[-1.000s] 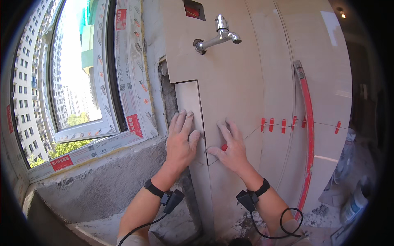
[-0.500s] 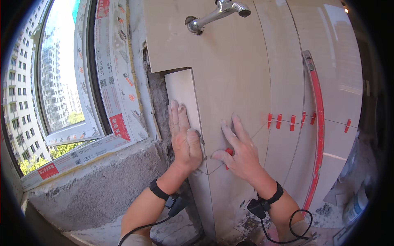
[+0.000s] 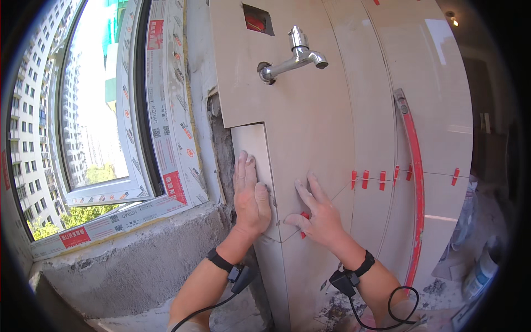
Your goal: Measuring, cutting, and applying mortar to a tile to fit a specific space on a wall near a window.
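My left hand (image 3: pixel 251 207) lies flat against a narrow upright strip of beige tile (image 3: pixel 253 138), its fingers pointing up and its thumb near the strip's right edge. On the large beige tile (image 3: pixel 310 133) beside it rests my right hand (image 3: pixel 321 216), with fingers spread. A red tile wedge (image 3: pixel 305 217) sits at the tile joint between its thumb and forefinger; whether the hand touches it I cannot tell. Both palms face the wall. The top of the strip fits into a notch under the large tile, with a thin dark gap along its right side.
A chrome tap (image 3: pixel 293 63) sticks out of the wall above my hands. Several red wedges (image 3: pixel 382 180) line the joint at right, behind a long red level (image 3: pixel 417 182) leaning on the tiles. A window (image 3: pixel 99 110) stands at left above a rough cement wall (image 3: pixel 138 257). A bucket (image 3: pixel 480 276) is at lower right.
The view has tipped upward, so the tap sits lower and a square wall opening shows above it. Both hands keep their places on the tiles.
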The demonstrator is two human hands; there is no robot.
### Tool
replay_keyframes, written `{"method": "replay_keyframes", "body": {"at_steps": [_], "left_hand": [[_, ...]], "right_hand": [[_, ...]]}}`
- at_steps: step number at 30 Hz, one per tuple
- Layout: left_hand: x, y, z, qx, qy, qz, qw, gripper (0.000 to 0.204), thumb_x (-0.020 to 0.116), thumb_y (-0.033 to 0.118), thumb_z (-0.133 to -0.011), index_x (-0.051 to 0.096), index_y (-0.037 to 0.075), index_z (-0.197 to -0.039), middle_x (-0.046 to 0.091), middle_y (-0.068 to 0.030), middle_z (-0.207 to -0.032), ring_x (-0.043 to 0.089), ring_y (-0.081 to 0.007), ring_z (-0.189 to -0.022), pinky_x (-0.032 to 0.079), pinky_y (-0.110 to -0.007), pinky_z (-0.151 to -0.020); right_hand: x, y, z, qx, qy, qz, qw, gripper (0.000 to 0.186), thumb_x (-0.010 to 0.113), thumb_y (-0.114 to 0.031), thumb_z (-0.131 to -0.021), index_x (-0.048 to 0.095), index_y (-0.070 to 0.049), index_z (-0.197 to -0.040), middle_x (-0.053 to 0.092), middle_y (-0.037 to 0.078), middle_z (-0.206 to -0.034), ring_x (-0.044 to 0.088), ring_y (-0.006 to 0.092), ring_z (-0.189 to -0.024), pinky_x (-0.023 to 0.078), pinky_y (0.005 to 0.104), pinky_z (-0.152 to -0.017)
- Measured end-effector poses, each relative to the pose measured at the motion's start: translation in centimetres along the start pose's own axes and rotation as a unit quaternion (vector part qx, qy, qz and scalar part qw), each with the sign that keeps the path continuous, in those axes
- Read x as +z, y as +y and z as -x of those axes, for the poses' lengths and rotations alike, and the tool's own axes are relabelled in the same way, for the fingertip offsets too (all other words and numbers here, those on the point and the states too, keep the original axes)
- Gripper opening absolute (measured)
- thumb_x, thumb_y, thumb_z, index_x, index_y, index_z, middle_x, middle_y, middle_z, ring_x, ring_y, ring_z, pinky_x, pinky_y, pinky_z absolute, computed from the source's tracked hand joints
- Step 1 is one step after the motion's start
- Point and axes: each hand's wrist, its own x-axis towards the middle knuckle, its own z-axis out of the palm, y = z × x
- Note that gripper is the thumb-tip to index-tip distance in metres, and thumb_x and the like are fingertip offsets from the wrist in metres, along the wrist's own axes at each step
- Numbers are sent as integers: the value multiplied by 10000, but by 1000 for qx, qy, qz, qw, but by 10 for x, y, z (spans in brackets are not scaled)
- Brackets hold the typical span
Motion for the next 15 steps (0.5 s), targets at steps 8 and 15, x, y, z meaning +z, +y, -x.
{"method": "replay_keyframes", "body": {"at_steps": [8, 15], "left_hand": [[3, -5, -5, 22, 28, -11, 999, 670, 279, 357, -1051, 349, -167, -1462, 295, -373, -1553, 235, -518, -1473, 166, -509, -1226], [1, -7, -5, 21, 16, 8, 1000, 665, 290, 350, -1059, 318, -163, -1482, 266, -370, -1569, 222, -508, -1484, 160, -502, -1230]], "right_hand": [[1, -6, 1, 19, -18, -19, 999, 849, 782, -497, -790, 477, -152, -1502, 302, 245, -1603, 378, 428, -1441, 483, 453, -1038], [3, -6, 0, -8, 6, 1, 1000, 801, 800, -465, -763, 540, -166, -1458, 341, 247, -1583, 402, 441, -1422, 529, 452, -968]]}}
